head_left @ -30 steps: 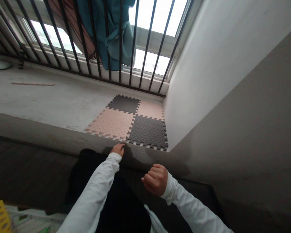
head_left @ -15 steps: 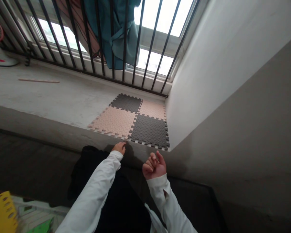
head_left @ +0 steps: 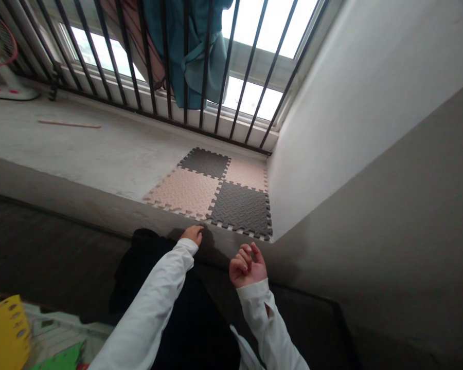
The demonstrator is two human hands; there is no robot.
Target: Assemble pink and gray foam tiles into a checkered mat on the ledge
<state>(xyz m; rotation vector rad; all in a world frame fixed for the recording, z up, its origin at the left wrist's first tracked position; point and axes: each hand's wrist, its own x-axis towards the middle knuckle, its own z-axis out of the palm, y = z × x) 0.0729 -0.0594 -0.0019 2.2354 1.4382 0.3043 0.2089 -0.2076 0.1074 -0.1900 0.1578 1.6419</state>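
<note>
Four interlocking foam mat tiles lie flat on the ledge by the wall corner, joined in a checkerboard. A black foam tile (head_left: pixel 205 162) and a pink foam tile (head_left: pixel 247 173) make up the window side. Along the front edge are another pink foam tile (head_left: pixel 185 191) and another black foam tile (head_left: pixel 241 208). My left hand (head_left: pixel 193 235) is just below the front edge, back up, fingers loosely stretched toward the tiles, holding nothing I can see. Lower right of it, my right hand (head_left: pixel 248 266) is palm up with curled fingers and nothing visible inside, apart from the black tile.
Black railing bars (head_left: pixel 185 67) run along the back of the ledge (head_left: pixel 111 154), before a window and blue-green curtain (head_left: pixel 204 56). A thin strip (head_left: pixel 69 124) and a fan (head_left: pixel 10 87) are at left. Yellow (head_left: pixel 7 331) and green pieces lie lower left. A wall (head_left: pixel 355 169) rises right.
The camera view has shifted slightly, so the scene sits a little further right. Both hands keep nearly the same pose and place relative to the tiles; the tiles stay put.
</note>
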